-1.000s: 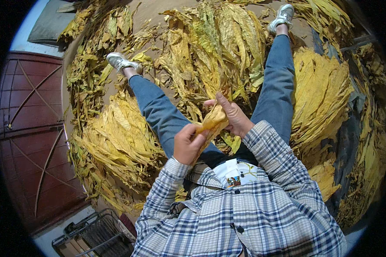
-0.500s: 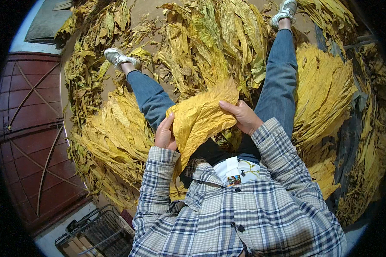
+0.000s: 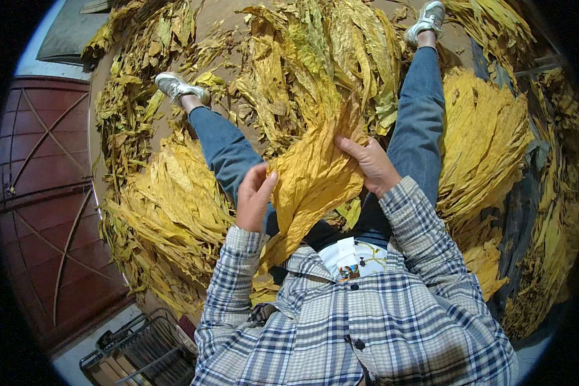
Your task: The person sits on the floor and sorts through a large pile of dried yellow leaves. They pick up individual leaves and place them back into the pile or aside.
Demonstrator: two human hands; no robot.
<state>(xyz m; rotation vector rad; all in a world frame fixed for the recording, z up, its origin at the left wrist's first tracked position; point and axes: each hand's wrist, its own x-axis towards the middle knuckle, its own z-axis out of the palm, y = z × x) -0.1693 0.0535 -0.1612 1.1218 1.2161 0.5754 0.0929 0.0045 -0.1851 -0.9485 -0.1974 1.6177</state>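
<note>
A broad, wrinkled yellow tobacco leaf (image 3: 315,177) is stretched between my hands above my lap. My right hand (image 3: 374,166) grips its right side, thumb on top and fingers hidden beneath. At the left edge, my left hand (image 3: 255,198) has its fingers bent against the leaf, the thumb lying close by. The leaf's upper end rises toward the pile ahead, and its lower end droops by my left sleeve. Between my legs, just beyond the leaf, lies a long pile of yellow-green tobacco leaves (image 3: 321,64).
Fanned heaps of yellow leaves lie beside my left leg (image 3: 167,199) and right leg (image 3: 486,141). More leaves line the left (image 3: 128,96) and far right (image 3: 556,212). A dark red metal door (image 3: 51,212) stands at left, near a metal-framed chair (image 3: 145,347).
The leaf has been turned and spread, its upper end now pointing farther away. My left hand has shifted slightly right and rolled, and my right hand has moved a little right.
</note>
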